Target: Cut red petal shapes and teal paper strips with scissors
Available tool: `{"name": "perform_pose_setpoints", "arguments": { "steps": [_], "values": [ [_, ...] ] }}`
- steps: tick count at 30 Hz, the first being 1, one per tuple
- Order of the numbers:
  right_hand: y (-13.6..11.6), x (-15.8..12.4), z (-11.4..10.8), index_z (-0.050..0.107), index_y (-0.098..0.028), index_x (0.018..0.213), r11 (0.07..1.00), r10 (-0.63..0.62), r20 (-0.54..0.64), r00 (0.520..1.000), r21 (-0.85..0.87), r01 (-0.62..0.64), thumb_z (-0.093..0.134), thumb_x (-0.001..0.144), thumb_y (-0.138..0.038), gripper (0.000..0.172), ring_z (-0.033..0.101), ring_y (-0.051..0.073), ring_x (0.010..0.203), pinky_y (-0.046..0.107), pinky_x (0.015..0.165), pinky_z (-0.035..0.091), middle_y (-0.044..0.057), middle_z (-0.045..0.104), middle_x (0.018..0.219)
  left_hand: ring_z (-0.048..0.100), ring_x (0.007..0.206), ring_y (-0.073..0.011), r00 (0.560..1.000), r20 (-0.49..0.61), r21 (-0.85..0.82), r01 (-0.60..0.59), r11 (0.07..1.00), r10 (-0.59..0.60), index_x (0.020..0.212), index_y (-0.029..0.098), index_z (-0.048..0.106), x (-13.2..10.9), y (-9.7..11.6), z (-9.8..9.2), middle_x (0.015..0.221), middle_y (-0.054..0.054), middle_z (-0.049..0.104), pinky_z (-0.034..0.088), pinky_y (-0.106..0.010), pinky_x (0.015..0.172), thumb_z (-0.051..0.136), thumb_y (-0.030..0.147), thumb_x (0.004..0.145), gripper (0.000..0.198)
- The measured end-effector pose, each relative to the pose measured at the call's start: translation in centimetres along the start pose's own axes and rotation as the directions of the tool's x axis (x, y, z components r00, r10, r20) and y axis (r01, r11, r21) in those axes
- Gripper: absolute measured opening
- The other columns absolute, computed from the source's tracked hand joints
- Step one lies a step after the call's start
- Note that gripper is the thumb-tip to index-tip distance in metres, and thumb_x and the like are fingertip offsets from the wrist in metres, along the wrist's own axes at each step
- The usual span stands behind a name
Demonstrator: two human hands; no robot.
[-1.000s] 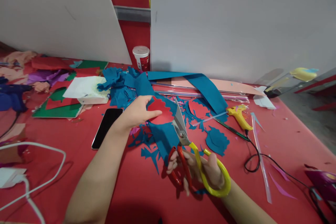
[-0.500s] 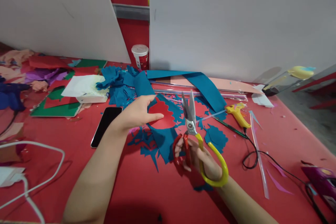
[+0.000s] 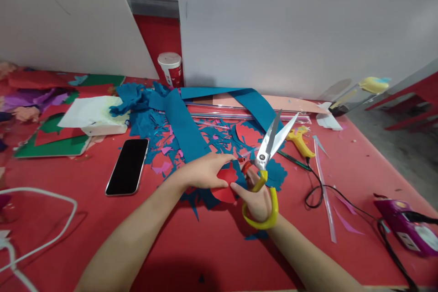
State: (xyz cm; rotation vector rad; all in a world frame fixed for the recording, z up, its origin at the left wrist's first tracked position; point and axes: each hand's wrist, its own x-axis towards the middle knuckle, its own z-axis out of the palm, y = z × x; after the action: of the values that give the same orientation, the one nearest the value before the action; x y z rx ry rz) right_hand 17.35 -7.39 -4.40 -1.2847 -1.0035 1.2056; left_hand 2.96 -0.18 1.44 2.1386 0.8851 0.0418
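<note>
My left hand (image 3: 204,172) pinches a red scalloped paper shape (image 3: 226,183) with blue paper under it, low over the red table. My right hand (image 3: 255,197) grips scissors (image 3: 268,155) with one yellow and one red handle. Their blades are apart and point up and to the right. The thumb of my right hand also touches the red shape's edge. Blue paper scraps (image 3: 219,139) lie scattered just behind both hands.
A black phone (image 3: 127,166) lies to the left. A yellow glue gun (image 3: 299,140) with a black cord sits right of the scissors, a purple tool (image 3: 405,226) at far right. A long blue strip (image 3: 185,123), a paper cup (image 3: 170,68), white boards and coloured sheets fill the back.
Both hands have come nearer to me and lower. The scissors swung from upright to pointing right, and their blades opened wider. My right thumb now meets the red shape.
</note>
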Motion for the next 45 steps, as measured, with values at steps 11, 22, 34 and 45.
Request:
{"name": "perform_pose_setpoints", "arguments": {
  "steps": [11,22,34,45],
  "values": [
    [1.3,1.1,-0.7,0.049,-0.022,0.092,0.999,-0.048,-0.358,0.932,-0.017,0.045,0.067,0.056,-0.028,0.041,0.049,0.026,0.102,0.043,0.089,0.039,0.007,0.056,0.098,0.063,0.059,-0.0178,0.986,-0.102,-0.336,0.089,0.937,-0.131,0.099,0.016,0.052,0.0,-1.2,-0.6,0.063,-0.002,0.065,0.047,-0.027,0.058,0.055,0.028,0.069,0.033],
    [1.0,1.6,-1.1,0.050,-0.021,0.089,0.998,-0.049,-0.408,0.912,-0.062,0.026,0.065,0.057,-0.031,0.036,0.050,0.024,0.098,0.041,0.087,0.039,0.005,0.055,0.094,0.056,0.057,-0.0145,0.985,-0.160,-0.464,-0.023,0.885,-0.058,0.065,0.015,0.052,1.6,-1.5,1.1,0.059,0.001,0.058,0.041,-0.023,0.050,0.058,0.041,0.066,0.027],
    [0.8,1.6,-1.0,0.049,-0.021,0.079,0.994,-0.031,-0.261,0.965,0.096,0.058,0.065,0.058,-0.023,0.026,0.047,0.013,0.057,0.029,0.057,0.042,-0.005,0.046,0.063,0.053,0.047,-0.0126,0.951,-0.278,-0.304,0.046,0.952,-0.135,0.051,0.016,0.049,1.1,-1.1,0.2,0.047,0.002,0.055,0.035,-0.021,0.044,0.055,0.029,0.066,0.021],
    [0.0,0.2,-0.1,0.057,-0.016,0.085,0.849,0.192,0.287,0.938,0.432,-0.306,0.060,0.069,-0.037,0.026,0.049,0.014,0.063,0.021,0.039,0.036,0.006,0.056,0.077,0.058,0.052,-0.0150,0.765,-0.560,-0.547,-0.053,0.835,-0.318,0.069,0.013,0.059,-0.8,-2.1,-2.2,0.060,-0.001,0.063,0.045,-0.025,0.049,0.063,0.037,0.064,0.025]
  ]
}}
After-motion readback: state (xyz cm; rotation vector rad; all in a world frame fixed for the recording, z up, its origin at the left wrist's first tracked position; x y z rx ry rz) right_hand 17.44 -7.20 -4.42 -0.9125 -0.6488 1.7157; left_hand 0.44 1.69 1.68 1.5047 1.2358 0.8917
